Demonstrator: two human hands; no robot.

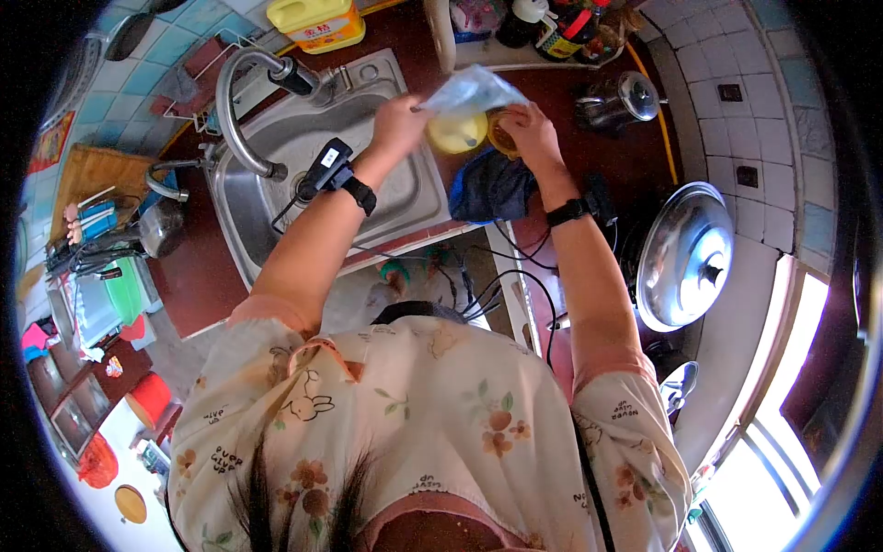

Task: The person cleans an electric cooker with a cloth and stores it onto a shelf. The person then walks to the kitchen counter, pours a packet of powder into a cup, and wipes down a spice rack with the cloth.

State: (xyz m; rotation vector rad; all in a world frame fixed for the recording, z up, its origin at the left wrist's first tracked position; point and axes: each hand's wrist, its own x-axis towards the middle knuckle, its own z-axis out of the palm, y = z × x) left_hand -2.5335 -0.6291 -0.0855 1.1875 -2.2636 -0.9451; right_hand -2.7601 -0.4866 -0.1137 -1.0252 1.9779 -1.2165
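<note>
A clear, bluish plastic bag (480, 88) stretches between my two hands above the counter, slightly blurred. My left hand (397, 127) pinches its left end beside the sink's right rim. My right hand (532, 133) has its fingers closed at the bag's right edge. Below the bag, between the hands, sits a round pale-yellow container (455, 135); its top is partly covered. A small amber-coloured round thing (501, 138) shows beside my right fingers, and whether they touch it I cannot tell. Dark blue cloth (492, 189) lies on the counter just in front.
A steel sink (405, 207) with a curved faucet (230, 120) lies left. At the back stands a yellow jug (317, 23) near a shelf of bottles (561, 41). To the right are a steel pot (635, 97) and a large domed lid (688, 258). Black cables (515, 273) hang by the counter edge.
</note>
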